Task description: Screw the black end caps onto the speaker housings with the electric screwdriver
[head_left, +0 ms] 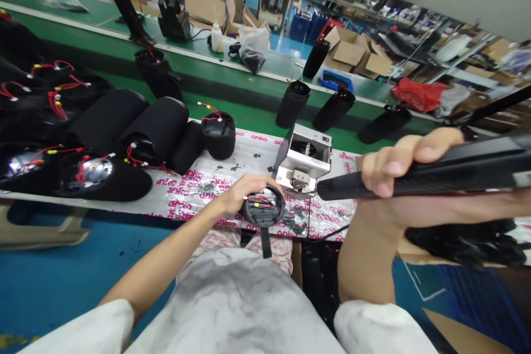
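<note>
Speaker shell: I see a round black speaker shell (263,207) at the near edge of the bench, about 6 o'clock from the metal fixture. Its open end faces me, showing red wires and a small yellow spot inside. A black strap hangs straight down from its underside.
Left hand: my left hand (244,191) is curled over the top and left side of the speaker shell, fingers wrapped on its rim, gripping it firmly.
Right hand: my right hand (398,168) is closed round a long black tool (435,172), fingers folded over the top of the barrel. The tool lies nearly level, its tip pointing toward 9 o'clock.
Tool tip: it ends just at 3 o'clock of the metal fixture (305,159), near its lower right corner; I cannot tell whether they touch.
Fixture: a small grey metal box with an open top recess, at 12 o'clock of the speaker shell, resting on the printed mat (194,185).
Mat: pale sheet with pink lettering, covering the bench under my hands.
Finished pile: black fabric-covered cylinders (153,127) with red wiring lie at 10 o'clock, well apart from my left hand.
Conveyor: green belt (232,91) at 12 o'clock carries upright black tubes (292,102).
Cardboard boxes: stacked (205,3) beyond the belt.
</note>
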Action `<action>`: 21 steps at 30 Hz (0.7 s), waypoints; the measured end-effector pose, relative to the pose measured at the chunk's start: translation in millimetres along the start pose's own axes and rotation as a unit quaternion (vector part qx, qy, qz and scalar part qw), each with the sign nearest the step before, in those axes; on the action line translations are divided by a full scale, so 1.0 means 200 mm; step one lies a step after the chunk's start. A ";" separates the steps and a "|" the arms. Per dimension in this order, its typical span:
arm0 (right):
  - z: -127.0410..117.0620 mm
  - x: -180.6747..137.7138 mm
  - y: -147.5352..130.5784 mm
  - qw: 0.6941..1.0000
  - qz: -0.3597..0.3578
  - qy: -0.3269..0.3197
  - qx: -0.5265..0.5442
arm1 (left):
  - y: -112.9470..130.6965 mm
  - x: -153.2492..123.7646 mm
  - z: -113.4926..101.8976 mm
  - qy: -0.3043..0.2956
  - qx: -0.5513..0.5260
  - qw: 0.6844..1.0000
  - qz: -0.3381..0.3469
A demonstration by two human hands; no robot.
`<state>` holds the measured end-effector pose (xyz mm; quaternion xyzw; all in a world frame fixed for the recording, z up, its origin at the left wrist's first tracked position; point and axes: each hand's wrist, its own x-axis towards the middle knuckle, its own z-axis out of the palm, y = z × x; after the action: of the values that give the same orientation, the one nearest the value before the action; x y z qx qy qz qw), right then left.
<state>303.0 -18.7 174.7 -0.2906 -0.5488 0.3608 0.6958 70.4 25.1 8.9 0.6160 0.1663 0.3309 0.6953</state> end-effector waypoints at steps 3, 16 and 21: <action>-0.04 -0.06 0.15 0.996 -0.062 0.057 -0.006 | 0.02 0.00 -0.01 0.014 -0.001 1.000 -0.013; -0.05 -0.22 0.58 0.997 -0.026 0.079 0.000 | -0.19 -0.33 0.28 0.291 0.032 0.952 0.084; -0.13 -0.19 0.52 0.999 0.023 0.040 -0.009 | -0.21 -0.23 0.27 0.271 0.105 0.954 0.074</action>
<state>304.7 10.4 64.1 -0.3235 -0.5165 0.3601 0.7064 82.6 -46.4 -28.9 0.5832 0.3358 0.5165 0.5294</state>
